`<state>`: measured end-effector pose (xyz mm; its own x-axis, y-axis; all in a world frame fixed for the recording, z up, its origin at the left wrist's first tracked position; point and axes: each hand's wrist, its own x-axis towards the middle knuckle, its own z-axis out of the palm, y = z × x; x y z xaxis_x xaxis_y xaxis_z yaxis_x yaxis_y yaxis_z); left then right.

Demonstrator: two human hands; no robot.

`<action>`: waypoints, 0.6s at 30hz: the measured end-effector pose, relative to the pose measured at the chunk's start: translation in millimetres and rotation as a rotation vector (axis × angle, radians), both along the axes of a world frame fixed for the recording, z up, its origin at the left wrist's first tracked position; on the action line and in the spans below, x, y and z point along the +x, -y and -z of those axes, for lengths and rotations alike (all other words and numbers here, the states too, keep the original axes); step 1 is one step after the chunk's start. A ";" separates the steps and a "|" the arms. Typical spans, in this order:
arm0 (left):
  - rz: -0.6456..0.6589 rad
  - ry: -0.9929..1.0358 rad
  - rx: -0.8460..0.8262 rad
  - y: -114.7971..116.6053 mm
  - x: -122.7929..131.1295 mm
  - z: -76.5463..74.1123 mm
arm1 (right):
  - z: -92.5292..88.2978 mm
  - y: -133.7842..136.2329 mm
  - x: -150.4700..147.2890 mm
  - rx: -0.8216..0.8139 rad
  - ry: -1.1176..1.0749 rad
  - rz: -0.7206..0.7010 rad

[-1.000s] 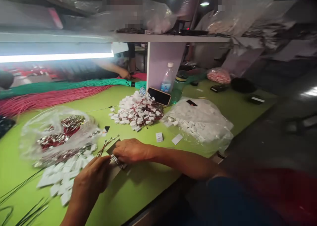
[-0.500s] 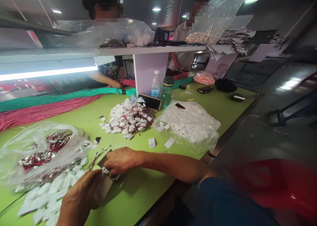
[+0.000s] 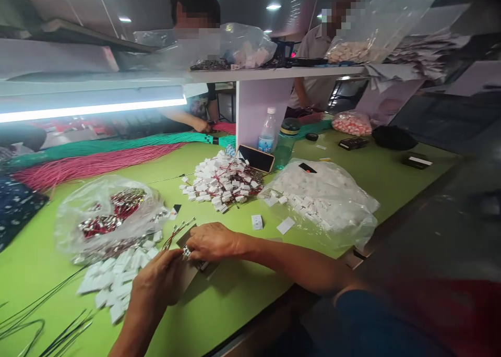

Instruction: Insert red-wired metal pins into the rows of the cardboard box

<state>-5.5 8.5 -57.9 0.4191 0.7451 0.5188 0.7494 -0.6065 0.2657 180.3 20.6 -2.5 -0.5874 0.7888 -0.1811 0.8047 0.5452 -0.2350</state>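
My left hand (image 3: 159, 277) is closed at the front of the green table, with a bunch of short dark-red wires (image 3: 172, 236) with metal tips sticking up beyond its thumb. Small silver wire ends (image 3: 186, 251) cluster between my two hands. My right hand (image 3: 214, 242) bends over them, its fingers pinched together at the cluster; its fingertips are partly hidden, and what they grip cannot be made out. Beneath and behind the fingers lies a flat grey-brown piece (image 3: 185, 236). White connector housings (image 3: 117, 278) are heaped left of my left hand.
An open plastic bag (image 3: 66, 221) holds red wires. Behind stand a pile of wired white connectors (image 3: 219, 182), a bag of white parts (image 3: 352, 190), a phone (image 3: 256, 158) and bottles (image 3: 267, 130). Pink and green wire bundles (image 3: 97, 164) stretch across. Two people are across the table.
The view has swung left, so everything sits further right in the picture. Dark loose wires now show at the lower left. Both hands stay together at the wire ends.
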 end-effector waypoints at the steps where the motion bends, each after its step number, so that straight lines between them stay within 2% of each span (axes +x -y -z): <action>1: 0.012 -0.017 -0.013 -0.9 -0.9 1.1 | -0.3 -0.1 -0.4 -0.006 -0.005 0.009; 5: 0.006 -0.064 -0.058 -1.9 -4.9 1.6 | -2.8 -0.2 -1.5 -0.019 -0.023 0.034; 8: -0.021 -0.027 -0.079 1.4 -3.5 -2.0 | -2.9 1.9 -2.7 -0.004 -0.019 0.044; 13: -0.002 0.035 -0.067 5.2 2.2 -5.8 | 5.7 6.4 -5.4 0.073 -0.042 0.051; 18: -0.060 0.092 -0.092 9.1 6.6 -7.9 | 9.7 7.9 -2.4 0.128 -0.081 0.066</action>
